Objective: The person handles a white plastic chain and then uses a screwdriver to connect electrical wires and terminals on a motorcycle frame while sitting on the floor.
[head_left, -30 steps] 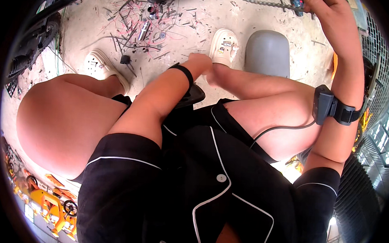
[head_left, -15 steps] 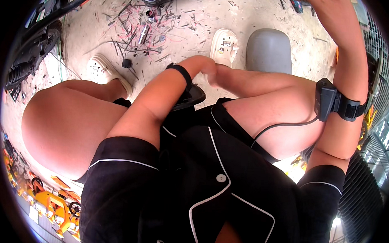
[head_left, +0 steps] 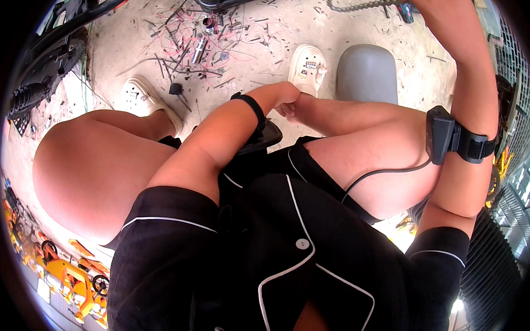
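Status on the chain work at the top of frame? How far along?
Done: hard to say; cut wire and metal scraps litter the floor. In hand: the right hand reaches to the chain at the frame's top edge, its grip cut off. The left hand rests curled on the right leg, apparently holding nothing. Left: the pictures don't show how much.

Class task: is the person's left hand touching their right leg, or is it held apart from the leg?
Touching. The head view shows the left hand pressed against the right leg, no gap visible.
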Demonstrator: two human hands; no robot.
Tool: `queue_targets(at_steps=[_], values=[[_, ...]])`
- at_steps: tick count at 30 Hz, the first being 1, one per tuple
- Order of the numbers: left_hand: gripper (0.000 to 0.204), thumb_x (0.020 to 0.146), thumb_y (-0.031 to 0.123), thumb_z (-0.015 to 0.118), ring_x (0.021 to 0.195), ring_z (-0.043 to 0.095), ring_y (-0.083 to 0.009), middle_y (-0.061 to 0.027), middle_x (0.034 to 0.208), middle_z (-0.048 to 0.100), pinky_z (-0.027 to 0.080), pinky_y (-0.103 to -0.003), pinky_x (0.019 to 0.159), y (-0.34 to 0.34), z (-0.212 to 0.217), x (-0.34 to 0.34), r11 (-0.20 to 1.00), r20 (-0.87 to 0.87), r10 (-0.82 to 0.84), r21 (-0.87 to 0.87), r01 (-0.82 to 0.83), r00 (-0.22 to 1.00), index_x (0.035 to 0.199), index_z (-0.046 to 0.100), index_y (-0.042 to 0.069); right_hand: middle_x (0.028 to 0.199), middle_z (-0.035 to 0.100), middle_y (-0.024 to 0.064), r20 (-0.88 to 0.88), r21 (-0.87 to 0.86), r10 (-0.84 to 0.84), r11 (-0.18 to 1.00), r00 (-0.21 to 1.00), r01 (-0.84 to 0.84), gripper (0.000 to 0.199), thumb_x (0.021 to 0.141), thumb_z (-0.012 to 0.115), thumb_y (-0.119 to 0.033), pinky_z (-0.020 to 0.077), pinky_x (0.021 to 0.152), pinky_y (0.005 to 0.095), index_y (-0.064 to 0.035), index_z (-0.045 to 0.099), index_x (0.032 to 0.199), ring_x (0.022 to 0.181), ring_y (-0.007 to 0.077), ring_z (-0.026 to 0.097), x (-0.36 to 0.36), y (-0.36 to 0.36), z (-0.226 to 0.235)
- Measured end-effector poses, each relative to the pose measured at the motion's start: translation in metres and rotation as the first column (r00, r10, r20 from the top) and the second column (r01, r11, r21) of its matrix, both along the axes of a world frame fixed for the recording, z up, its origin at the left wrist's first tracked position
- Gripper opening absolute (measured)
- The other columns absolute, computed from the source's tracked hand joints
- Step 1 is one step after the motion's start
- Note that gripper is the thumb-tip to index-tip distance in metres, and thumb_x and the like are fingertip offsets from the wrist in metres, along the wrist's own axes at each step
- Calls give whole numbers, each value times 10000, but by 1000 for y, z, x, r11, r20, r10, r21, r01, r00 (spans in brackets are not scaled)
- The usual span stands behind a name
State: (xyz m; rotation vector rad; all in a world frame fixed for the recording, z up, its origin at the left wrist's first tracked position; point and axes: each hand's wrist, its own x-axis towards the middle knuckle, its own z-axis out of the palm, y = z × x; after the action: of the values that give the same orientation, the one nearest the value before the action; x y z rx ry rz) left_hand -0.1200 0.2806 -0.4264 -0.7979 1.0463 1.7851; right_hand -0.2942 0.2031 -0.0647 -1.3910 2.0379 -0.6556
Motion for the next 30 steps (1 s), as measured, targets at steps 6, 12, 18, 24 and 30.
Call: queue_targets(at_steps=[6,12,18,24,30], values=[[385,873,253,556,982,665,-279,-123,1126,640,553,-507,806,-9,0,16,985,-52,-107,-138,99,993,1170,614,15,786,615,-15,-42,-99,102,989,994,-106,144,941,644,-128,459,636,227,13,658,971,723,56,545,5,0,-3],[355,880,228,557,959,654,-242,-111,1125,634,534,-480,848,-4,-13,16,965,20,132,228,-133,991,1154,596,5,779,610,-18,-88,-111,119,986,989,-128,141,938,644,-122,458,636,230,15,656,966,724,55,542,13,-3,-4],[328,871,228,584,987,647,-216,-92,1102,636,534,-480,840,-10,-21,17,979,33,55,196,-60,998,1128,602,25,774,611,-15,-107,-99,129,985,986,-139,138,934,643,-118,456,624,232,17,661,957,708,60,538,11,-6,-2],[306,868,240,594,963,647,-218,-79,1096,637,529,-463,861,-5,-22,15,995,37,38,94,-41,999,1109,623,54,759,610,-7,-87,-97,112,988,990,-120,142,933,645,-126,455,611,235,15,661,949,695,63,538,17,-9,-1],[269,869,232,588,918,662,-219,-89,1035,656,528,-435,860,-2,-34,18,982,38,130,136,-134,991,1060,642,51,732,592,-11,-88,-13,117,993,989,-119,134,938,632,-123,432,577,236,10,655,936,663,56,514,21,-17,5]])
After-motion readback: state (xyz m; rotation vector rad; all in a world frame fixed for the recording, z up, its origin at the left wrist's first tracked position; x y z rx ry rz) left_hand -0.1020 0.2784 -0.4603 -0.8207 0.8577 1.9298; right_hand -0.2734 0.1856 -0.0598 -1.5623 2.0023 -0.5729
